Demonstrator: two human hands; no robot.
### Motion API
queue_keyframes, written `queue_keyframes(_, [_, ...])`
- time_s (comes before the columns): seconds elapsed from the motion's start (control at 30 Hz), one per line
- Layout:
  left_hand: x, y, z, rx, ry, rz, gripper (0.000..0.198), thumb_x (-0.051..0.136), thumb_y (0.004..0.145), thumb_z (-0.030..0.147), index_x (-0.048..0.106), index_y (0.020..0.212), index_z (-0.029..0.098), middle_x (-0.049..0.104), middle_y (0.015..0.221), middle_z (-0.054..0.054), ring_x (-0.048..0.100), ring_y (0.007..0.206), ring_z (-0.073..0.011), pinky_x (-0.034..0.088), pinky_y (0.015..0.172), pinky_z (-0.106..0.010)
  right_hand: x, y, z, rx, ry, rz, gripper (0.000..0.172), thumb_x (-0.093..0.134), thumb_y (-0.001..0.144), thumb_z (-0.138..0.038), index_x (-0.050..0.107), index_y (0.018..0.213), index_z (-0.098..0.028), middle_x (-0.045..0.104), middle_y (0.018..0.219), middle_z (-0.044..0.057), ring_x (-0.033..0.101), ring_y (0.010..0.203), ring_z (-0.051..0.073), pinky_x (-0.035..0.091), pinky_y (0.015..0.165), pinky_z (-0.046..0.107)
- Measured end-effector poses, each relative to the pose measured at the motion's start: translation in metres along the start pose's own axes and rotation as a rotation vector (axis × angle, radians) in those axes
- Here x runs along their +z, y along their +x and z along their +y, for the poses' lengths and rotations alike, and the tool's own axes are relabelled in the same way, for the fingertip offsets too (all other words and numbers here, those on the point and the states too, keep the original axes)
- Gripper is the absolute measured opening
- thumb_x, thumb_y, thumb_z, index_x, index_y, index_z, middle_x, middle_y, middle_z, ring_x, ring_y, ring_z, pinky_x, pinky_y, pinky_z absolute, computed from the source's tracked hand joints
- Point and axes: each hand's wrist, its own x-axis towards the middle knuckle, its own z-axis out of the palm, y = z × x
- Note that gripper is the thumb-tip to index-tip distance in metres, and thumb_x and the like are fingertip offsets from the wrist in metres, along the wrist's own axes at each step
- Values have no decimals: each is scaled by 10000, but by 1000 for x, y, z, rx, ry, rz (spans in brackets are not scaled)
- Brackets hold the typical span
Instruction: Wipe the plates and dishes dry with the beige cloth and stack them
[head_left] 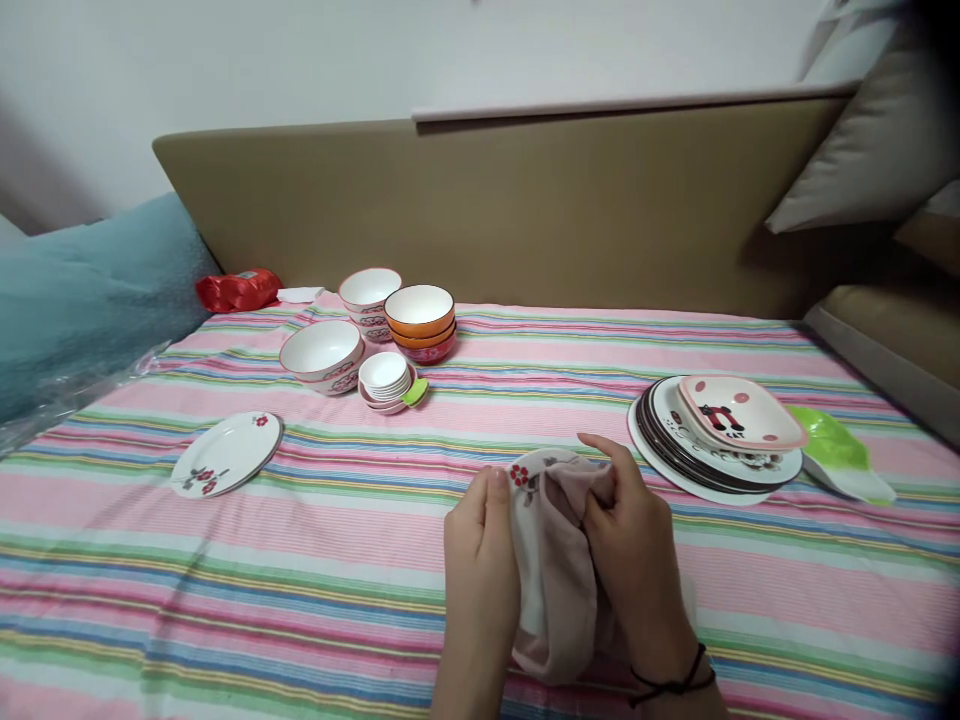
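My left hand (480, 540) grips the left edge of a white plate (529, 545) with a red flower and grey leaves, thumb on its face. A pinkish-grey cloth (564, 585) is bunched in my right hand (630, 530), pressed against the plate's upper right part and hanging down over its front. The forefinger of that hand sticks out along the rim. Much of the plate is hidden behind the cloth and fingers. To the left, similar flowered plates (232, 452) lie stacked on the striped sheet (360, 580).
Right of my hands stands a stack of plates (652, 450) topped by a square cat dish (742, 412), beside a green leaf-shaped dish (840, 455). Farther back are large bowls (322, 355), orange bowls (421, 312), small white bowls (385, 375) and a red package (240, 290).
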Motion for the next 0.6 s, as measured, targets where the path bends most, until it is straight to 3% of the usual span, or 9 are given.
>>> queue_keyframes(0.07, [1, 0, -1, 12, 16, -43, 446, 467, 893, 536, 452, 617, 185, 395, 585, 29, 367, 580, -128, 290, 526, -227, -3, 0, 3, 3, 18, 22, 353, 457, 812, -281, 608, 1121, -200, 611, 645, -1, 543, 556, 184, 373, 532, 267])
queue_keyframes(0.17, [3, -2, 0, -46, -79, -21, 444, 483, 880, 543, 491, 629, 177, 435, 588, 22, 394, 577, -128, 301, 515, -225, -5, 4, 6, -33, 125, 22, 331, 422, 861, -312, 618, 1106, -206, 684, 874, 58, 616, 740, 208, 425, 635, 282])
queue_keyframes(0.27, [4, -3, 1, -122, -249, 52, 417, 520, 863, 536, 552, 676, 165, 519, 640, 9, 449, 597, -133, 351, 532, -223, -7, 7, 6, -54, 280, -120, 397, 475, 844, -297, 557, 1228, -244, 670, 929, 28, 608, 770, 183, 445, 684, 267])
queue_keyframes(0.37, [4, -4, 0, -150, -354, 133, 389, 551, 849, 532, 579, 722, 165, 495, 616, 25, 433, 560, -121, 356, 519, -219, -6, 7, 2, -24, 410, -243, 556, 557, 794, -283, 464, 1342, -261, 628, 852, -11, 556, 663, 144, 449, 633, 248])
queue_keyframes(0.5, [8, -5, -1, -112, -342, 133, 400, 561, 844, 539, 559, 693, 169, 439, 589, 40, 395, 542, -107, 336, 505, -206, -2, 4, -4, 95, 252, -69, 541, 588, 718, -223, 552, 1258, -224, 491, 597, -67, 447, 507, 129, 375, 500, 226])
queue_keyframes(0.6, [10, -6, 0, -78, -259, 90, 431, 542, 852, 551, 550, 666, 163, 463, 603, 26, 407, 564, -111, 324, 496, -201, -1, 3, -2, 63, 133, 11, 411, 536, 724, -218, 621, 1126, -203, 619, 724, 0, 568, 653, 180, 429, 598, 267])
